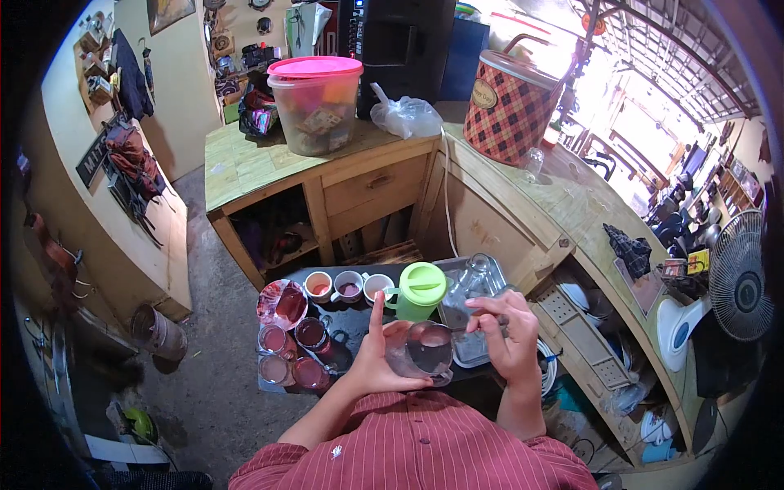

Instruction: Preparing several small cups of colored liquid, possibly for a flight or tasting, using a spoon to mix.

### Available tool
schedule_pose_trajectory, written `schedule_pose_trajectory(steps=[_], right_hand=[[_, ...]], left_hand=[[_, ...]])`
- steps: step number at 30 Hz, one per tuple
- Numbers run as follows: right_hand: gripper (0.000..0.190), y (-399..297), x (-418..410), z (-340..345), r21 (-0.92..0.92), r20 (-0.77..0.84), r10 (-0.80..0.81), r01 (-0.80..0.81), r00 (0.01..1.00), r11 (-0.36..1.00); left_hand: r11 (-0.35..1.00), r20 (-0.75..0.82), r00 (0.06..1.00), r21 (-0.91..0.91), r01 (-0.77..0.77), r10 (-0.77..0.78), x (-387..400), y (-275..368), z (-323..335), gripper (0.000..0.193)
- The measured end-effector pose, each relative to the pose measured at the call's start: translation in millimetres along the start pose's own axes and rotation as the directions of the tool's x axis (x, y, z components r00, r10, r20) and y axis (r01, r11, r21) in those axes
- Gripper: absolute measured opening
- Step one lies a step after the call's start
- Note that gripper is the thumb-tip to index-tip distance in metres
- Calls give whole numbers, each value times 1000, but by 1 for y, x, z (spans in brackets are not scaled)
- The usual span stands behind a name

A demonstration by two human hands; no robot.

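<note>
My left hand (369,362) is wrapped round a clear glass mug (431,350), thumb along its near side and index finger raised. The mug is tilted so that its round mouth or base faces me. Just to its right, my right hand (511,337) hovers with bent fingers, thumb near index finger; whether something thin is between them I cannot tell. Behind the mug stands a lime-green lidded plastic pitcher (422,288). A clear tray (456,312) holding upturned glassware (478,272) lies beyond my right hand. Glass mugs of red drink (315,334) stand left of my left hand.
The dark low table (361,272) also bears several white cups (348,286) and a red-patterned plate (282,304). Behind it, a wooden counter (245,162) carries a pink-lidded tub (315,110) and a plaid drink cooler (508,107). A fan (744,275) stands at right.
</note>
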State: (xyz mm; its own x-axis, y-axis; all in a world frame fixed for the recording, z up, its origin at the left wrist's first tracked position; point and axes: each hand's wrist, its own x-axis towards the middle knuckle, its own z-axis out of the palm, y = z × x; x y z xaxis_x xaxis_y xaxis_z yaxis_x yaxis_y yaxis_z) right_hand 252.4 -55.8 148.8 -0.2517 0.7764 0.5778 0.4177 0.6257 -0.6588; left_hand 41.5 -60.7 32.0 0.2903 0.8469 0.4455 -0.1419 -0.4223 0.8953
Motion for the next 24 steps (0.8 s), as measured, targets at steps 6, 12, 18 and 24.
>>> schedule_pose_trajectory(steps=[6, 12, 18, 24], right_hand=[[15, -6, -18, 10, -73, 299, 111, -93, 948, 993], [25, -6, -25, -6, 87, 336, 182, -223, 924, 971], [22, 1, -39, -21, 512, 193, 155, -234, 969, 826], [21, -6, -42, -19, 564, 172, -9, -91, 985, 821]], left_hand=[[976, -29, 988, 163, -145, 152, 0, -11, -1, 145], [830, 25, 927, 436, -347, 374, 7, -8, -5, 141], [681, 36, 844, 573, -456, 535, 12, -2, -5, 133], [568, -19, 731, 644, -512, 682, 18, 12, 1, 125]])
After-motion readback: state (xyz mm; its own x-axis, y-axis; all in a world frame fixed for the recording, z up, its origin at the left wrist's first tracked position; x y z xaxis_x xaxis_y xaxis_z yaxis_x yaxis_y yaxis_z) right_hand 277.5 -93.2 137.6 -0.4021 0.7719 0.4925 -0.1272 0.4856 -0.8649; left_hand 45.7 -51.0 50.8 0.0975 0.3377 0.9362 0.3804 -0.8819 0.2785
